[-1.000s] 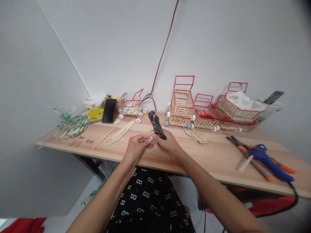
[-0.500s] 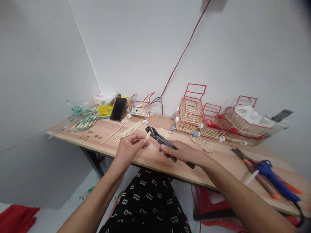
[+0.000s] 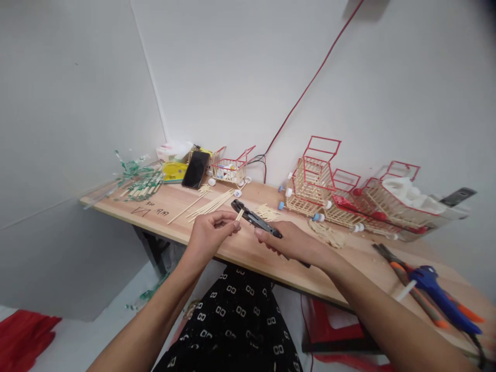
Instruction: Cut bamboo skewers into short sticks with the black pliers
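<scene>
My left hand (image 3: 211, 233) pinches a short wooden stick (image 3: 239, 214) above the front edge of the wooden table (image 3: 248, 248). My right hand (image 3: 291, 242) is wrapped round the handles of black cutting pliers (image 3: 253, 219). The pliers point left, and their jaws sit at the tip of the stick. Both hands hover close together in front of my lap.
Long wooden sticks (image 3: 211, 203) and cut pieces (image 3: 267, 212) lie behind my hands. Red-framed stick carts (image 3: 315, 178) line the wall. A black phone (image 3: 196, 169) leans at the back left. A blue glue gun (image 3: 439, 292) and orange-handled pliers (image 3: 411, 281) lie at the right.
My right hand has tipped the pliers from upright to pointing left, with their jaws brought to the stick in my left hand. The view has shifted left and up.
</scene>
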The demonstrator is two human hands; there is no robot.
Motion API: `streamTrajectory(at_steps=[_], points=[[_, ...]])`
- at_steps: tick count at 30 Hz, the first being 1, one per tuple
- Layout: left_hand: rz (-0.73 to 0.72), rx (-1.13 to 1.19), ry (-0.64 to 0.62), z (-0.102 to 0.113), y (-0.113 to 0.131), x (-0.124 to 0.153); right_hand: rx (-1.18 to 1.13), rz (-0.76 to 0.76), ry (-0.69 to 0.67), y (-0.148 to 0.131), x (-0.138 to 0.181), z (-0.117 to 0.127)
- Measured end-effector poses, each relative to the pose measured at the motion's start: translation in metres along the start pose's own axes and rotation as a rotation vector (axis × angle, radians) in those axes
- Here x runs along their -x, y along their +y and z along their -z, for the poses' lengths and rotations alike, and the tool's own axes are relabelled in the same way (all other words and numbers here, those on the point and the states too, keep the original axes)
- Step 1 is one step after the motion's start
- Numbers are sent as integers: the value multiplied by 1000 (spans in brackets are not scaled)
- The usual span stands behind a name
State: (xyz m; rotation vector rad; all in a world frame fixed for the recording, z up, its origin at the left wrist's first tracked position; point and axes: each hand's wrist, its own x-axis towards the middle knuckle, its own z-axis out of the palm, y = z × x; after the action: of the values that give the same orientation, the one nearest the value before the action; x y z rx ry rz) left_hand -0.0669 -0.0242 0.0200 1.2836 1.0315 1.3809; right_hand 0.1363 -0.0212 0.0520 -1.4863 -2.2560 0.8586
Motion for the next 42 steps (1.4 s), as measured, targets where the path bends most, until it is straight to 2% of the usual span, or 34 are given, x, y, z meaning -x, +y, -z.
streamTrajectory(at_steps=[9,24,29,36,42], points=[[-2,-40,42,3,-5,3,192,15,53,-4,-2,-1],[58,-127,113,29,-37,16,292,13,-22,0,-27,-33],[112,-16,87,32,-38,15,304,41,-26,3,-31,-38],[175,184,55,41,-38,10,248,104,42,4,-40,-41],[309,499,-106,45,-34,11,4,3,184,6,-44,-34]])
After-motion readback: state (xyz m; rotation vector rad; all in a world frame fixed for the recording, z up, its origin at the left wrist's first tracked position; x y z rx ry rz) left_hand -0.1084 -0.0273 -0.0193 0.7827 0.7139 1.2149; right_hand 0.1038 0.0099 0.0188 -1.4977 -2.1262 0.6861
